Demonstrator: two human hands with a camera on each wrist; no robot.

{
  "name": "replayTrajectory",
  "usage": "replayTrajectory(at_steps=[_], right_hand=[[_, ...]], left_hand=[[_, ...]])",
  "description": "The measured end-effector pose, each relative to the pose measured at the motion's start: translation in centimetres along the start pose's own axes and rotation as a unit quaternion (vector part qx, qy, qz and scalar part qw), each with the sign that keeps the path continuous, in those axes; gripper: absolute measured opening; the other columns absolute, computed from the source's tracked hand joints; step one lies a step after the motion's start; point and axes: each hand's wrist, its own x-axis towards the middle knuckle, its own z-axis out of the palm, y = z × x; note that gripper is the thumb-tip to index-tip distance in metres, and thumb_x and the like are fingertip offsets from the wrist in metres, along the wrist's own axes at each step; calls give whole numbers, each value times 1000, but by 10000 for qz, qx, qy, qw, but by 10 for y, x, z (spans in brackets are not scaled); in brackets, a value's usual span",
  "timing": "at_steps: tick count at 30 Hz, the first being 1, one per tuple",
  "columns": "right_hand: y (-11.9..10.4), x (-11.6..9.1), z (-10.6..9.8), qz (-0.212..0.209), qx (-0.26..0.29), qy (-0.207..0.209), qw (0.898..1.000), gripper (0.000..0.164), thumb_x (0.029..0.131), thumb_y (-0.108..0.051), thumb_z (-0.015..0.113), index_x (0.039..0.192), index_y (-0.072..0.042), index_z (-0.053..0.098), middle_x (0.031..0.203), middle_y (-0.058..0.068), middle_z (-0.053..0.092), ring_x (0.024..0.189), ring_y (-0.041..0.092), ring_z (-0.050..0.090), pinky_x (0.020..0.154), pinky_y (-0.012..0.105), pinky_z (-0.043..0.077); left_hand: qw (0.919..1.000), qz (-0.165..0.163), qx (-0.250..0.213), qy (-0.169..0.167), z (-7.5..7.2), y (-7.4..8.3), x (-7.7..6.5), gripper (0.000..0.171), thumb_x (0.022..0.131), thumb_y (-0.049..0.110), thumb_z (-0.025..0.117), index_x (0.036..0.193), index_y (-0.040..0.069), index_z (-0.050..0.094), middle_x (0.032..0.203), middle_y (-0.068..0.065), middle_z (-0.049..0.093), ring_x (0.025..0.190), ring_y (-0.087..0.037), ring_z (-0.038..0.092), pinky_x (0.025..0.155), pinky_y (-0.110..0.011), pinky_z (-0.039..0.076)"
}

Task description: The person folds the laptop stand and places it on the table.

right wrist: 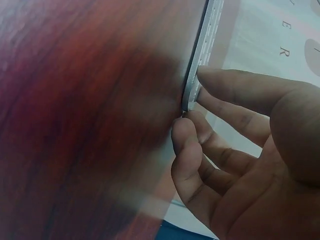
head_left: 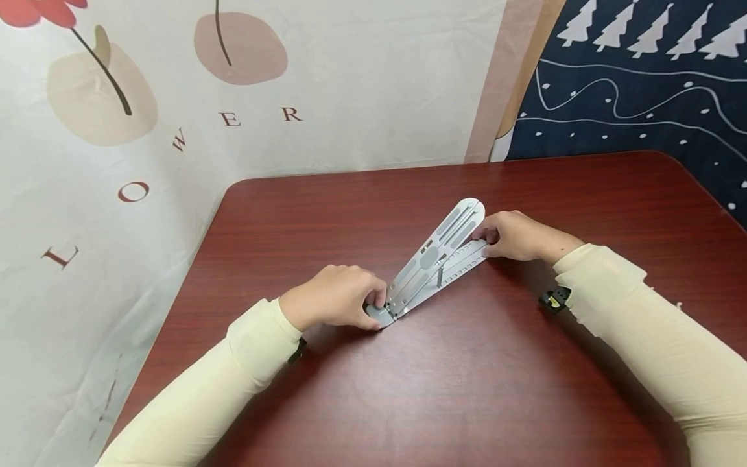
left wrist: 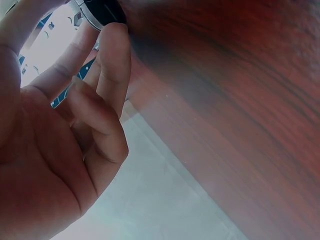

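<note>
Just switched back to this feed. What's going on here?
A person's left hand grips the hinged end of a grey folding stand at the reddish-brown table. The right hand pinches the far end of its lower arm. The upper arm slants up from the hinge, so the stand is partly open.

a reddish-brown, wood-grained tabletop [head_left: 455,395] with rounded far corners is seen, its sheen dulled in places by shadow. on it a light grey folding stand [head_left: 430,257] is set, one half low along the surface, the other tilted up.
</note>
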Motion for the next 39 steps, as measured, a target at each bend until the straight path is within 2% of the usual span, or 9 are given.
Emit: replayTrajectory(at_steps=[9, 26, 39], right_hand=[[2, -2, 2, 14, -18, 27, 10000, 28, 83, -1, 75, 111, -1, 71, 91, 11, 70, 82, 21, 59, 75, 36, 49], [2, -11, 8, 58, -12, 258, 9997, 19, 79, -4, 78, 96, -1, 69, 85, 10, 65, 79, 21, 58, 73, 37, 47], [3, -24, 10, 195, 146, 180, 9995, 18, 78, -5, 80, 90, -3, 67, 84, 8, 66, 77, 19, 58, 71, 34, 47]], left_hand=[[9999, -97, -73, -9, -1, -7, 1, 25, 73, 44, 84, 85, 31, 66, 79, 14, 61, 71, -3, 54, 64, -32, 45], [9993, -309, 18, 205, -2, -18, 2, 24, 73, 42, 83, 89, 32, 68, 80, 16, 61, 72, -6, 56, 66, -34, 46], [9986, -391, 45, 347, -3, -25, 3, 23, 73, 37, 81, 93, 32, 71, 83, 14, 65, 75, -7, 58, 64, -36, 46]])
